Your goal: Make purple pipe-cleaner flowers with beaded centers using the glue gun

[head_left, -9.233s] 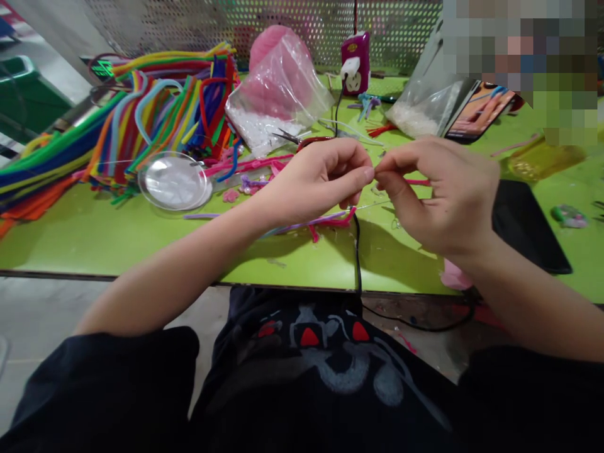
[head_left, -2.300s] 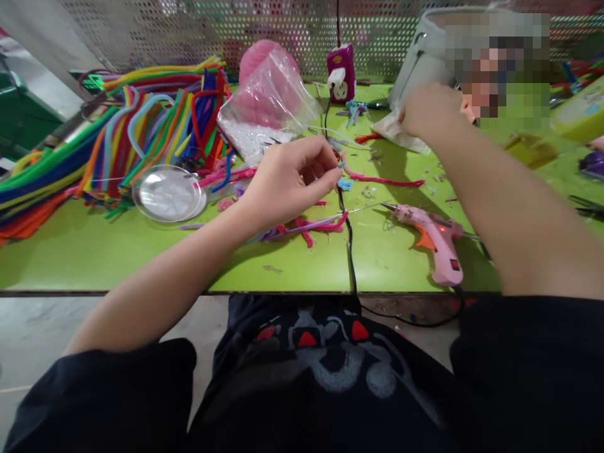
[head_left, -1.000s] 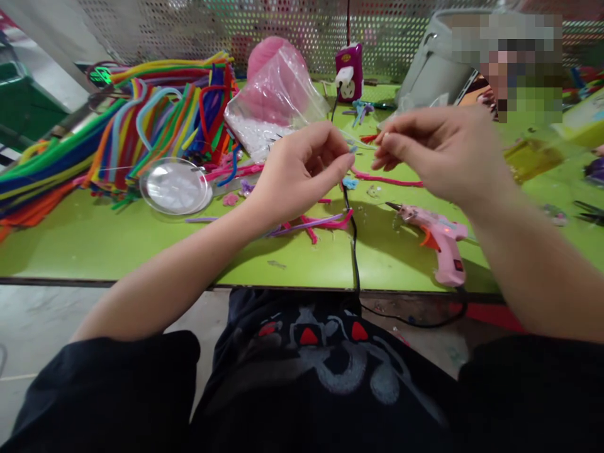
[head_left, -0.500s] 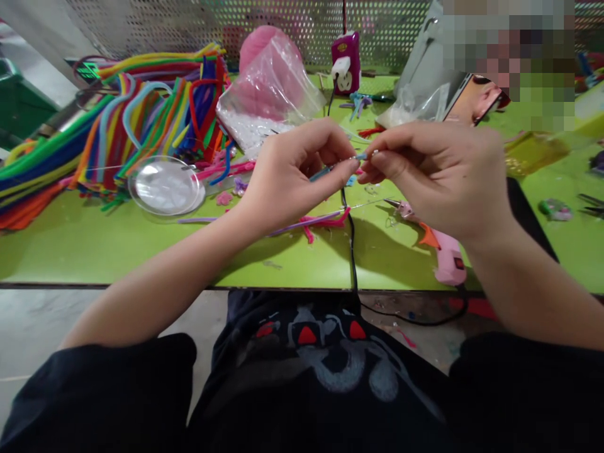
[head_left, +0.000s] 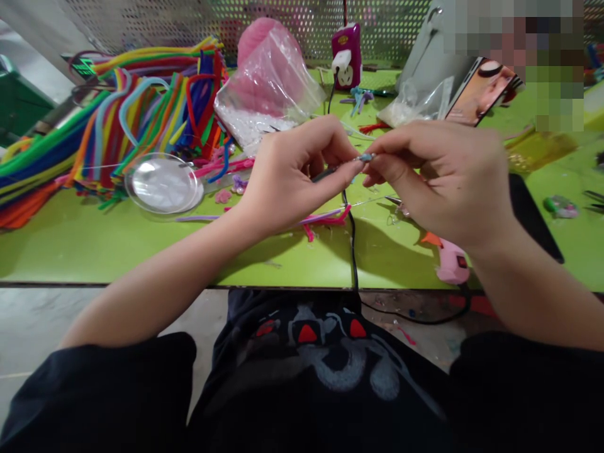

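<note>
My left hand (head_left: 295,173) and my right hand (head_left: 446,179) meet above the green table, fingertips pinched on a small pale blue piece (head_left: 367,157). Its exact shape is too small to tell. A strand runs back from it under my left fingers, mostly hidden by them. Below the hands, a purple stem and a pink fuzzy stem (head_left: 330,218) lie on the table. Under my right hand sits a pink glue gun (head_left: 452,264) with an orange trigger, partly covered by the hand.
Colourful fuzzy stems (head_left: 141,126) are heaped at the left, beside a round clear dish (head_left: 163,182). Behind are a pink ball (head_left: 264,69) in plastic and a purple socket block (head_left: 346,56). A phone (head_left: 484,91) leans at the back right. A black cable (head_left: 353,251) crosses the table edge.
My fingertips have come closer together around the small blue piece, and the left fingers now cover more of the strand. The view has shifted slightly.
</note>
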Available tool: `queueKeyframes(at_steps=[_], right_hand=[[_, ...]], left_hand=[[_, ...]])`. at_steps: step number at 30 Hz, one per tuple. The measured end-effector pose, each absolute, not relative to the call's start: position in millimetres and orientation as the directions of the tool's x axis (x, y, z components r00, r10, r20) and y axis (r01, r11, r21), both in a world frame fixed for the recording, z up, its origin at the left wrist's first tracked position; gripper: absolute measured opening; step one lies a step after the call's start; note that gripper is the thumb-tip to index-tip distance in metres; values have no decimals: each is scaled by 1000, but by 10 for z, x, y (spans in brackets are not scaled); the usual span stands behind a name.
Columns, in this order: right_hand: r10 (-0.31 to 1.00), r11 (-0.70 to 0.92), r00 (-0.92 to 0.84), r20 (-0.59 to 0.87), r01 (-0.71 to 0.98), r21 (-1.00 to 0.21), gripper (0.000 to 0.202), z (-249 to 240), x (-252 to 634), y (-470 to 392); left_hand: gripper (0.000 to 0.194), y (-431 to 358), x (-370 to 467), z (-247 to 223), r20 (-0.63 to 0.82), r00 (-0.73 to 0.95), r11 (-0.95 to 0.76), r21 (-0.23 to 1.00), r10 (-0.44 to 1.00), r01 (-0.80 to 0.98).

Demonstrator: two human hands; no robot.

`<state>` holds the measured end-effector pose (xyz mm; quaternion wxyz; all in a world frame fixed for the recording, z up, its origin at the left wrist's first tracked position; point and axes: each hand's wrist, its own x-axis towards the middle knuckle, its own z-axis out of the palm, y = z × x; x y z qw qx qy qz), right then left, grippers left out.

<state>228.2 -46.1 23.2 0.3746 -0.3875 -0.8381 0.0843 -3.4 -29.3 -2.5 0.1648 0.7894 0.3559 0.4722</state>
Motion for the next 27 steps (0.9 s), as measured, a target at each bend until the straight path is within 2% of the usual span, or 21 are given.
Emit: queueKeyframes(at_steps=[3, 6, 11, 16, 21, 27], right_hand=[[702, 696, -426, 571, 580, -424, 21, 217, 2281, -445], [671, 733, -437, 599, 514, -446, 20, 191, 2281, -419], [642, 750, -442, 626, 530, -395, 12, 177, 2289, -428], [717, 691, -394, 575, 507, -514, 12, 173, 2270, -475], [726, 687, -360, 586, 341, -642, 8, 155, 2219, -474], [710, 703, -379, 594, 336, -627, 12, 149, 2246, -452]], left_hand=[[37, -254, -26, -63, 673, 304, -729, 539, 674, 422], [38, -238, -21, -82, 718, 305, -768, 499, 626, 402], [40, -267, -14, -82, 705, 305, -756, 509, 640, 411], [35, -316, -17, -53, 687, 309, -742, 522, 658, 421], [35, -348, -11, -34, 684, 301, -735, 524, 664, 430], [35, -346, -13, -26, 660, 311, -717, 529, 684, 454]])
